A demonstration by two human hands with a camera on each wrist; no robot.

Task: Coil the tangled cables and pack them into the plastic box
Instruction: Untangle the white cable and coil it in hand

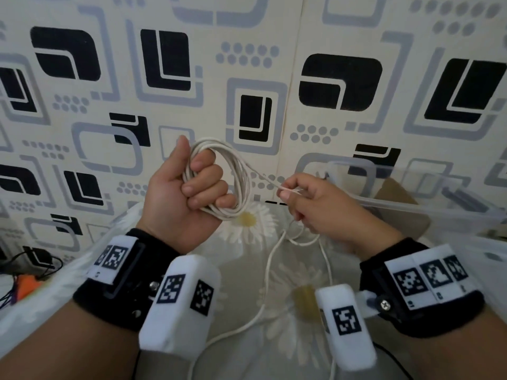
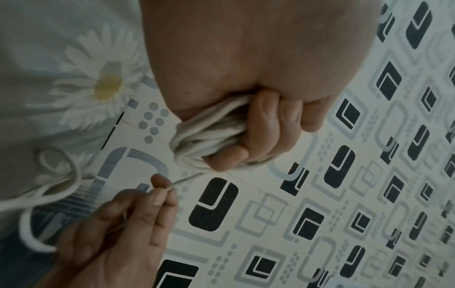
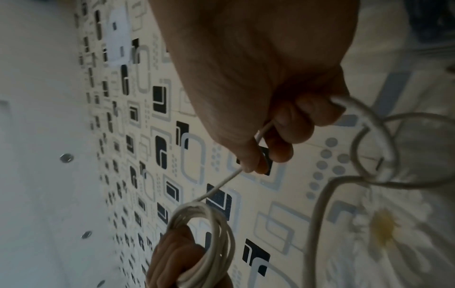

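My left hand (image 1: 189, 198) is raised with its fingers curled round a coil of white cable (image 1: 241, 182), several loops thick; the same coil (image 2: 197, 140) bulges out of the fist in the left wrist view. A taut strand runs from the coil to my right hand (image 1: 310, 204), which pinches the cable (image 3: 229, 179) between thumb and fingers. The loose rest of the cable (image 1: 267, 281) hangs down in loops onto the flowered cloth below. The clear plastic box (image 1: 428, 196) stands just right of my right hand.
A wall (image 1: 247, 78) with black and grey patterned paper stands close behind the hands. The daisy-print cloth (image 1: 247, 223) covers the surface beneath. Dark cables and an orange object (image 1: 27, 283) lie at the far left.
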